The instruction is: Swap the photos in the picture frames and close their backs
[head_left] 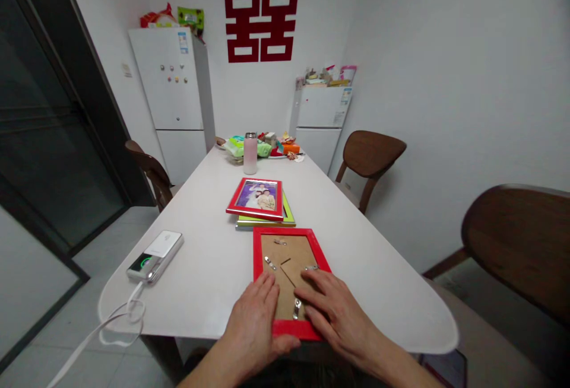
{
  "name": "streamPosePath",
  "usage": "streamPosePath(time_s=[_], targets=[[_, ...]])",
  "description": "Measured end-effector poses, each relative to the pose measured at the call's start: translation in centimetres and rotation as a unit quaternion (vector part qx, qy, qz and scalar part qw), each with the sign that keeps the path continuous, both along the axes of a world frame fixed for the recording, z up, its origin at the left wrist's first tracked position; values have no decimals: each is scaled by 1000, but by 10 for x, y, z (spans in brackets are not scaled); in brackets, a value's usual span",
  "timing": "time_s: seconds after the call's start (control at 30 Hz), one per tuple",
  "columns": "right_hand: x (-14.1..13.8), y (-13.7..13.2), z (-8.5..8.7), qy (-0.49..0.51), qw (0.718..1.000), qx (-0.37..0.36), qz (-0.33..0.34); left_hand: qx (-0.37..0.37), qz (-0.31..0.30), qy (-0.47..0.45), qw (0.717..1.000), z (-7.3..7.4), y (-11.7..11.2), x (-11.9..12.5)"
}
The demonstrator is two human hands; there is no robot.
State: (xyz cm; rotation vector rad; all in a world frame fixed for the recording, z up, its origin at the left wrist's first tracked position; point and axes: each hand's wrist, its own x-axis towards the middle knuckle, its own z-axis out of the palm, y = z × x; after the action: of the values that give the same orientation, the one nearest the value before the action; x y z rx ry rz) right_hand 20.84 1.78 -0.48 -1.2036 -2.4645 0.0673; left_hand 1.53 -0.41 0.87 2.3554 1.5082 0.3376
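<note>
A red picture frame (306, 330) lies face down at the near edge of the table, its brown backing board (285, 251) showing metal turn clips and a slot. My left hand (256, 320) rests over the frame's left side, fingers stretched flat and thumb along the bottom edge. The fingers of my right hand (336, 311) are spread on the right part of the backing, close to the bottom clip (297, 308). Just beyond, another red frame with a photo (258, 197) lies face up, overlapping a yellow-green frame (287, 216).
On the table's left is a power bank (155, 254) with a white cable (120, 317). A pink bottle (250, 153) stands at the far end, before packages (231, 146). Wooden chairs (371, 153) flank the table. Two white fridges (171, 85) stand at the back.
</note>
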Motion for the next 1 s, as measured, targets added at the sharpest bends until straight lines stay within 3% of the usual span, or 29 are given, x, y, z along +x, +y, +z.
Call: streamPosePath(time_s=[0.13,0.5,0.83,1.0], targets=[[-4,-12,6,-24,997,-10,67,11,-6,8,1000,-1,1,1],[0,-12,8,-73,992,-17,100,-2,-2,5,1000,2,1,0],[1,-12,5,-50,993,-34,104,-8,-9,-9,1000,-2,2,-3],[0,-12,13,-11,992,-63,105,1,-18,-18,1000,-7,3,-5]])
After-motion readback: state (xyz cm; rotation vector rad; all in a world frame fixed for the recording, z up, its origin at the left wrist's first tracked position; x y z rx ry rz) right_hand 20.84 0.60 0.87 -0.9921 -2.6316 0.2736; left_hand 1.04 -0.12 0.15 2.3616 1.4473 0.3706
